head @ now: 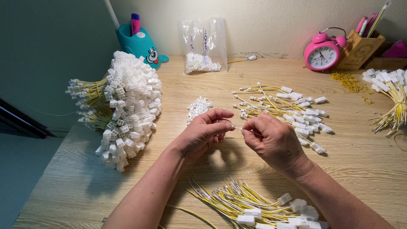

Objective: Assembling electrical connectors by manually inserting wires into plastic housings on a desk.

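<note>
My left hand (203, 131) and my right hand (271, 138) meet above the middle of the wooden table (76, 178). Between their pinched fingertips runs one thin yellow wire (238, 128); each hand grips an end. Whether a white connector sits inside my left fingers is hidden. Just behind my left hand lies a small heap of loose white connectors (198, 107). Loose yellow wires with white plugs (288, 108) are spread behind my right hand. More such wires (246, 203) lie near the front edge between my forearms.
A big bundled pile of wires with white housings (127, 101) fills the left side. At the back stand a teal pen holder (140, 42), a clear bag of connectors (202, 44), a pink alarm clock (323, 53) and a wooden pen box (360, 48). Another wire bundle (392, 97) and rubber bands (348, 80) lie right.
</note>
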